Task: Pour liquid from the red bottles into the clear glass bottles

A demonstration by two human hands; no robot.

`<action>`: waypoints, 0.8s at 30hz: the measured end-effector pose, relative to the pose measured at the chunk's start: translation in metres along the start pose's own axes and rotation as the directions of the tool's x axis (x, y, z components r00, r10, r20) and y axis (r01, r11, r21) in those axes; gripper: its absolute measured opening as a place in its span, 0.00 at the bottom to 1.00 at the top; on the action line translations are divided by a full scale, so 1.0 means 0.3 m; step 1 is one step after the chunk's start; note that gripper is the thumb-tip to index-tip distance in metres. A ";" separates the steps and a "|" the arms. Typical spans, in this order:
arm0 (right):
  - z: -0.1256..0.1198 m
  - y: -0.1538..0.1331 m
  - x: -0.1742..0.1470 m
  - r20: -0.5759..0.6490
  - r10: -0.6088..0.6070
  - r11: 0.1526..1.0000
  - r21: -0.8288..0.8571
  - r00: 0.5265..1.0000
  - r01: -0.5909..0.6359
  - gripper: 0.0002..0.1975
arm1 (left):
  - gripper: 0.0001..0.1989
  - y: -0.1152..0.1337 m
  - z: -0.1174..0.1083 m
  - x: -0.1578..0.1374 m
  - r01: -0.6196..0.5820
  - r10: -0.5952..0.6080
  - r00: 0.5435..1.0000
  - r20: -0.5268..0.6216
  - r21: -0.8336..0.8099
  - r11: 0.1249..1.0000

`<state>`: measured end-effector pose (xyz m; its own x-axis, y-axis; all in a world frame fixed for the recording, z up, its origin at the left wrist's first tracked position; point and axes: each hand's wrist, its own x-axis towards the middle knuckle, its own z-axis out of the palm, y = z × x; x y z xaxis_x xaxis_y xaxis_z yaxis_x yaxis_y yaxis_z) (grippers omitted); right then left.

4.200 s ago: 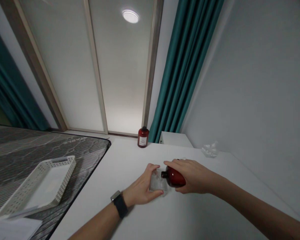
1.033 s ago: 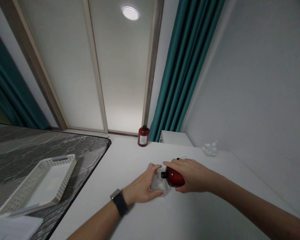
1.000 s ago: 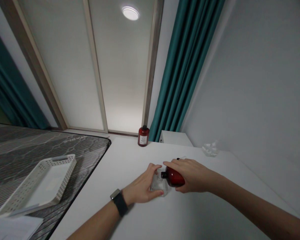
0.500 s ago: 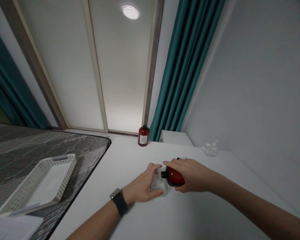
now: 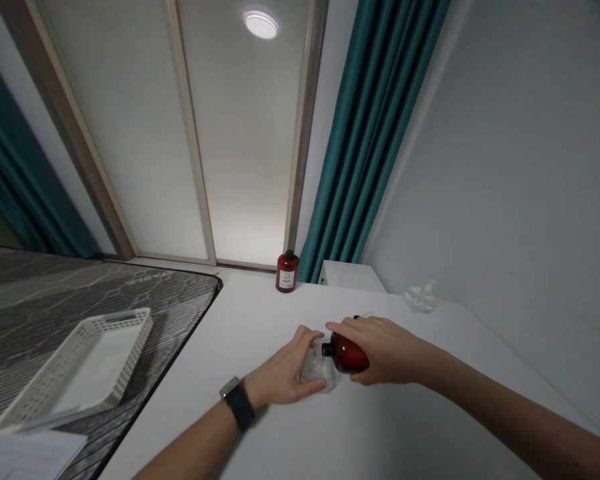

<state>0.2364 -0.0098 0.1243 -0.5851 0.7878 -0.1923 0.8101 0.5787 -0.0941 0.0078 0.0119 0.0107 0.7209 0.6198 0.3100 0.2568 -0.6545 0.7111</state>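
My right hand (image 5: 385,348) is closed around a dark red bottle (image 5: 349,353), which lies tilted on its side with its black neck pointing left. Below that neck is a clear container (image 5: 316,369), apparently glass or plastic. My left hand (image 5: 293,370), with a dark watch on the wrist, curves around the container's left side, thumb in front and fingers behind. Whether any liquid runs from the bottle cannot be made out. A small black item (image 5: 357,317) shows just behind my right hand, partly hidden.
Another red bottle (image 5: 286,272) with a white label and black top stands at the far edge of the white table (image 5: 250,313). A clear crumpled-looking object (image 5: 421,298) sits near the right wall. On the left, a white perforated basket (image 5: 133,357) rests on a grey patterned surface beside papers (image 5: 35,453).
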 end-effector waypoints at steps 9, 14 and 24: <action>-0.008 -0.006 0.005 0.006 -0.003 1.000 -0.003 1.000 0.003 0.39 | 0.35 0.003 -0.002 0.000 0.013 -0.013 1.000 0.011 0.005 1.000; -0.005 -0.004 0.004 0.000 -0.003 1.000 -0.010 1.000 0.003 0.39 | 0.34 0.003 -0.004 0.001 0.017 -0.017 1.000 0.017 0.009 1.000; -0.005 -0.003 0.008 0.006 -0.001 1.000 -0.032 1.000 0.001 0.40 | 0.32 0.000 0.000 0.003 0.020 -0.020 1.000 0.020 0.016 1.000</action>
<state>0.2343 -0.0083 0.1254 -0.5855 0.7861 -0.1979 0.8080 0.5858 -0.0634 0.0086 0.0125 0.0109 0.7286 0.6240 0.2826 0.2812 -0.6486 0.7072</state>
